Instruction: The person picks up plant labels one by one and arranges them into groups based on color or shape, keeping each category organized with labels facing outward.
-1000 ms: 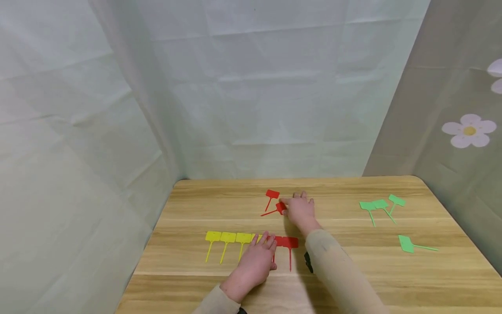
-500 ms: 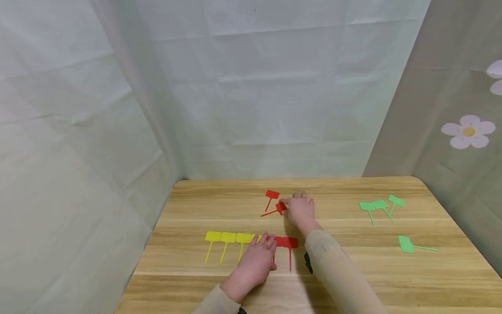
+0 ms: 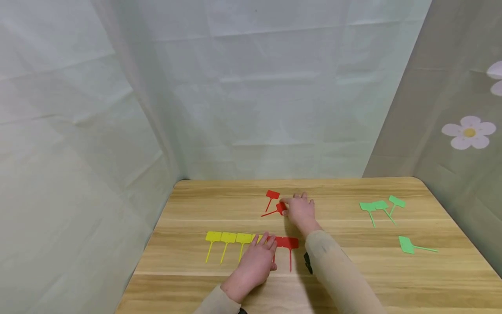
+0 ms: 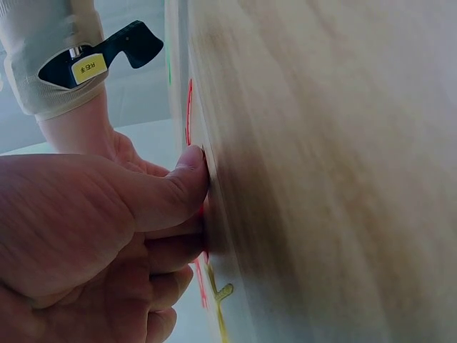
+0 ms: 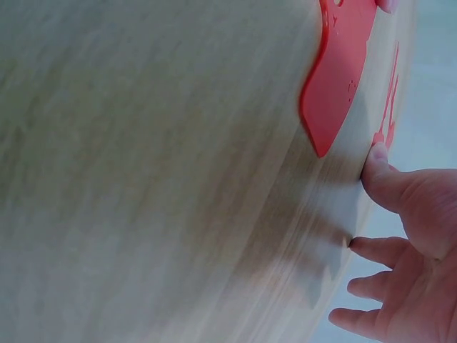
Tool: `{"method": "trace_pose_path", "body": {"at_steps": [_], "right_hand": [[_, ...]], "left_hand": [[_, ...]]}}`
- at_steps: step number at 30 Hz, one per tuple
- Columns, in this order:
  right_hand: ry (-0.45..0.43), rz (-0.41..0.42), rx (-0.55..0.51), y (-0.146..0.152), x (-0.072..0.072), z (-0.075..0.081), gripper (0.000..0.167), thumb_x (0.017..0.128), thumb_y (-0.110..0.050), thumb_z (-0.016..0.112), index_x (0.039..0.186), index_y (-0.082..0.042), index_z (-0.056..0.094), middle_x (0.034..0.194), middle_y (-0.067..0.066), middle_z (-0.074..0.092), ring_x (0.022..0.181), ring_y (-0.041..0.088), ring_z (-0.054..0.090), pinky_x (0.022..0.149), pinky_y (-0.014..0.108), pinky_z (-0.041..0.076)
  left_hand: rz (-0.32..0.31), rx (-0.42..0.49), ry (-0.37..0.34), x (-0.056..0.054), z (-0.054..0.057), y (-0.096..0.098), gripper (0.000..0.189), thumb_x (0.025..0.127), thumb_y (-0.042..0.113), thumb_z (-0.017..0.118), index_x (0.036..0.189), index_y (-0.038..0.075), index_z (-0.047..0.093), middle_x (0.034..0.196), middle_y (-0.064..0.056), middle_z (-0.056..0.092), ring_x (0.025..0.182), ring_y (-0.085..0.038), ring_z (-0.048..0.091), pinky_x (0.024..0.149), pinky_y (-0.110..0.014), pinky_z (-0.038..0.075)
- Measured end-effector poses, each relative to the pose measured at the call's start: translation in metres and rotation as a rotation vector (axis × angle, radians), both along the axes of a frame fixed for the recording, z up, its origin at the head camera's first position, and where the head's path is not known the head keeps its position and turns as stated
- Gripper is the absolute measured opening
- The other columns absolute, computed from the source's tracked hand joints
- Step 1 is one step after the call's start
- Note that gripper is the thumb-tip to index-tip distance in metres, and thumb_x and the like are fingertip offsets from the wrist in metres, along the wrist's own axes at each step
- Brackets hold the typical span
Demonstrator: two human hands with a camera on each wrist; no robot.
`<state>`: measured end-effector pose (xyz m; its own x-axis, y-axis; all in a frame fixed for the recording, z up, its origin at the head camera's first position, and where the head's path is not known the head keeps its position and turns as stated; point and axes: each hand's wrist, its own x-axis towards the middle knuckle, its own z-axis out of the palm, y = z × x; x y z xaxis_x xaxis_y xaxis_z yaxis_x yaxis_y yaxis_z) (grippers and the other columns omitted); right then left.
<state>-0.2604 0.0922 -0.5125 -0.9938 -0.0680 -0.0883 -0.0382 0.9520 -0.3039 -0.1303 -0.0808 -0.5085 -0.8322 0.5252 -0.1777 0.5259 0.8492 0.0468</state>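
Observation:
T-shaped plastic plant labels lie flat on the wooden table. My left hand (image 3: 256,261) rests with extended fingers over the middle of a row, where yellow labels (image 3: 213,237) meet red labels (image 3: 290,243); it covers part of them. Farther back, the thumb and index finger of my right hand (image 3: 301,211) pinch the head of a loose red label (image 3: 280,208), whose stem points left. Its other fingers are spread on the tabletop. Just behind that label lies a second loose red label (image 3: 272,195). In the right wrist view the row's end red label (image 5: 335,78) shows close up.
Three green labels (image 3: 368,206) lie together at the back right, two of them overlapping. Another green label (image 3: 406,245) lies nearer, its stem pointing right. Pale cloth (image 3: 255,109) hangs behind the wooden table (image 3: 353,279) and along its sides.

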Motion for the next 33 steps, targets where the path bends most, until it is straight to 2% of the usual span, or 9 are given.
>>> {"method": "trace_pose_path", "body": {"at_steps": [12, 23, 31, 33], "right_hand": [[0.011, -0.012, -0.020, 0.0001, -0.0033, -0.0032, 0.049, 0.095, -0.024, 0.082, 0.143, -0.023, 0.070, 0.154, 0.026, 0.054, 0.151, 0.060, 0.030, 0.118, 0.077, 0.027], [-0.013, -0.025, -0.085, 0.0008, -0.0022, 0.0030, 0.043, 0.094, -0.018, 0.083, 0.135, -0.018, 0.071, 0.154, 0.026, 0.054, 0.151, 0.058, 0.030, 0.119, 0.076, 0.027], [-0.035, -0.055, -0.181, 0.0045, -0.0014, 0.0056, 0.035, 0.092, -0.011, 0.084, 0.122, -0.007, 0.067, 0.154, 0.026, 0.053, 0.154, 0.058, 0.024, 0.123, 0.071, 0.025], [-0.041, -0.052, -0.204, 0.0066, -0.0011, 0.0046, 0.035, 0.092, -0.011, 0.084, 0.122, -0.004, 0.067, 0.157, 0.027, 0.050, 0.155, 0.058, 0.022, 0.124, 0.069, 0.025]], "left_hand": [[-0.003, -0.007, 0.005, -0.0018, -0.0021, -0.0003, 0.065, 0.097, 0.038, 0.079, 0.152, 0.010, 0.062, 0.162, -0.003, 0.053, 0.155, -0.027, 0.041, 0.125, -0.048, 0.034], [-0.010, -0.017, -0.005, -0.0016, -0.0015, 0.0013, 0.064, 0.098, 0.038, 0.078, 0.153, 0.010, 0.061, 0.163, -0.003, 0.052, 0.155, -0.027, 0.041, 0.126, -0.048, 0.033], [-0.006, -0.025, -0.006, -0.0015, -0.0004, 0.0025, 0.065, 0.097, 0.037, 0.078, 0.153, 0.010, 0.061, 0.162, -0.003, 0.052, 0.154, -0.027, 0.042, 0.125, -0.047, 0.035], [-0.002, -0.023, -0.008, -0.0016, -0.0001, 0.0027, 0.064, 0.097, 0.037, 0.078, 0.153, 0.009, 0.061, 0.162, -0.004, 0.052, 0.154, -0.027, 0.042, 0.125, -0.047, 0.035]]}}
